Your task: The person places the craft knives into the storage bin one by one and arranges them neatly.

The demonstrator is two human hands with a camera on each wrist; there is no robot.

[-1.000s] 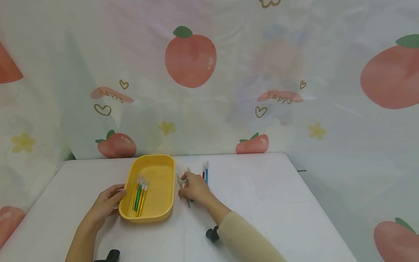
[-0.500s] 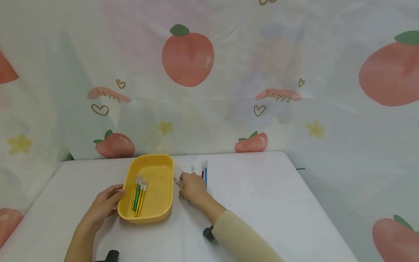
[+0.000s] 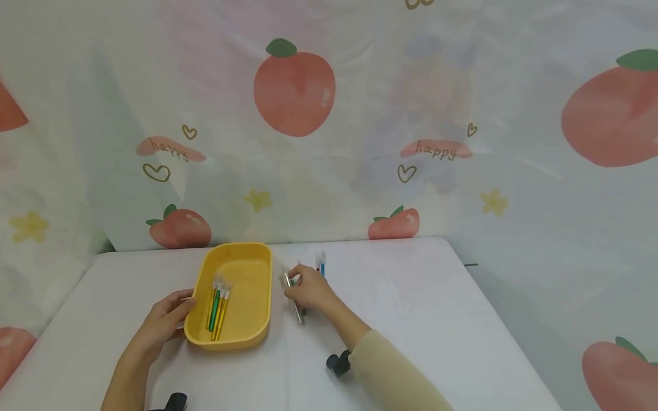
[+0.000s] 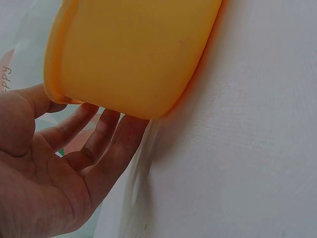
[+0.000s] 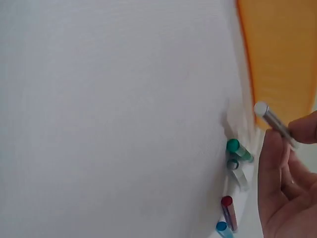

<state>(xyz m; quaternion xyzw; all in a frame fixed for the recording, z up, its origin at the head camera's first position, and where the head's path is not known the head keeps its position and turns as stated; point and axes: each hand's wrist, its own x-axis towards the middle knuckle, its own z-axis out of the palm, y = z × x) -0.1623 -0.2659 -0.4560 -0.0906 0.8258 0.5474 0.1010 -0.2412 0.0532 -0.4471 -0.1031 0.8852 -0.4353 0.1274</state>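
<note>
My left hand (image 3: 167,317) grips the near left side of a yellow plastic tray (image 3: 251,297). The thumb lies on the rim, while the fingers touch the outer wall (image 4: 124,74) in the left wrist view. Several gold and green slim pens (image 3: 218,311) with pale, clear-looking ends lie inside the tray. Just right of the tray, my right hand (image 3: 315,292) pinches a silver pen (image 5: 275,121) between thumb and fingers, tilted, its round end toward the wrist camera. Below it on the table lie a green pen (image 5: 233,146) and another silver pen (image 5: 234,164).
A red pen (image 5: 228,206) and a blue pen (image 5: 223,228) lie farther right, partly hidden by the right hand in the head view. White cloth (image 3: 437,319) covers the table, and a peach-printed curtain (image 3: 339,171) hangs behind it.
My right hand first moved beside the tray with silver pen visible at its fingers, then shifted slightly right; the silver pen now stands out more clearly in the pinch. The left hand stays on the tray.
</note>
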